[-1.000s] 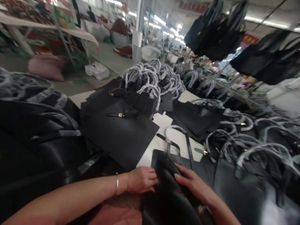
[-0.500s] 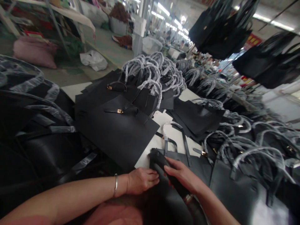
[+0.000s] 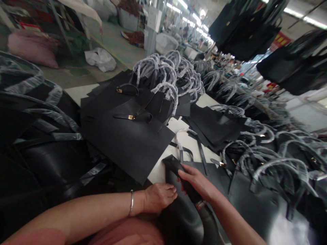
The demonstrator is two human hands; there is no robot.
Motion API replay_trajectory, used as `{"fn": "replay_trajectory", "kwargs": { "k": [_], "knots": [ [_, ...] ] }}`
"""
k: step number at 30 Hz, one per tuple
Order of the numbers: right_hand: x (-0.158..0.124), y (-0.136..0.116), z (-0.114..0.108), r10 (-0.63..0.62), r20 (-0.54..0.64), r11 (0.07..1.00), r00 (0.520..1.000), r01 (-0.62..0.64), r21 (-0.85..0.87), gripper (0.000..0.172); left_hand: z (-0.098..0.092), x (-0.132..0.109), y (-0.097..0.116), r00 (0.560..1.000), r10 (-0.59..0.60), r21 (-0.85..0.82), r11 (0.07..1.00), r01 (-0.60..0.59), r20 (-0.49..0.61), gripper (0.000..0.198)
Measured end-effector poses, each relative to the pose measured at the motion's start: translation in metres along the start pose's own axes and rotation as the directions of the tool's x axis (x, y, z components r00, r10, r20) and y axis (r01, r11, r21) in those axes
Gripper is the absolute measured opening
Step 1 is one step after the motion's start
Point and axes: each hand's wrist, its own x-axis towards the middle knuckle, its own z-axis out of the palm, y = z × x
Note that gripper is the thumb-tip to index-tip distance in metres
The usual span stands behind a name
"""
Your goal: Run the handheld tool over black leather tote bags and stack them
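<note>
My right hand (image 3: 196,183) grips a folded, stiff edge of a black leather handbag (image 3: 180,217), whose corner (image 3: 172,164) sticks up past my fingers. My left hand (image 3: 160,198) sits just left of it, with its fingertips against the dark leather; I cannot tell whether they pinch it. The bag runs down toward my lap and its lower part is in shadow. A thin metal bangle (image 3: 131,203) circles my left wrist.
A white worktable (image 3: 186,143) holds black leather panels (image 3: 127,143) with gold-buckled straps. Several bags with film-wrapped handles (image 3: 158,71) are piled around it, and more black bags (image 3: 245,30) hang above at right. Beyond lie a pink sack (image 3: 33,47) and a white plastic bag (image 3: 100,59).
My hands have drawn closer together, with the right one moving up and left along the bag's edge. The gripped corner now rises higher, and the whole scene has shifted slightly up in view.
</note>
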Motion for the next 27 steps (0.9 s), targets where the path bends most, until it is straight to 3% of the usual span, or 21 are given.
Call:
{"fn": "replay_trajectory", "kwargs": {
  "k": [6, 9, 11, 13, 16, 22, 27],
  "knots": [
    [-0.028, 0.005, -0.01, 0.12, 0.074, 0.993, 0.99, -0.119, -0.019, 0.051, 0.001, 0.001, 0.0, 1.0, 0.003, 0.003, 1.0, -0.003, 0.006, 0.028],
    [-0.017, 0.003, -0.006, 0.097, 0.076, 0.995, 0.992, -0.098, 0.007, 0.045, 0.004, -0.002, 0.0, 0.999, 0.01, -0.012, 1.0, -0.01, 0.033, 0.03],
    [-0.001, 0.001, -0.003, 0.035, 0.017, 0.999, 0.999, -0.036, 0.015, 0.042, 0.005, -0.003, 0.0, 0.999, 0.013, -0.023, 1.0, -0.012, 0.044, 0.033],
    [0.011, -0.001, -0.004, -0.022, -0.125, 1.0, 0.992, 0.02, -0.013, 0.043, 0.004, -0.004, 0.0, 1.0, 0.006, -0.046, 0.999, -0.005, 0.026, 0.036],
    [0.004, 0.001, -0.011, -0.042, -0.237, 0.998, 0.971, 0.028, -0.059, 0.053, -0.001, -0.003, -0.001, 1.0, -0.01, -0.069, 0.998, 0.008, -0.02, 0.036],
    [-0.042, 0.012, -0.014, 0.132, 0.02, 0.991, 0.991, -0.131, -0.014, 0.057, -0.011, -0.002, -0.008, 0.998, 0.044, -0.141, 0.989, -0.05, -0.042, 0.025],
    [-0.027, 0.008, -0.003, 0.09, 0.053, 0.996, 0.994, -0.089, -0.026, 0.05, -0.008, -0.006, -0.011, 0.995, 0.066, -0.176, 0.981, -0.077, -0.071, 0.024]
  ]
}}
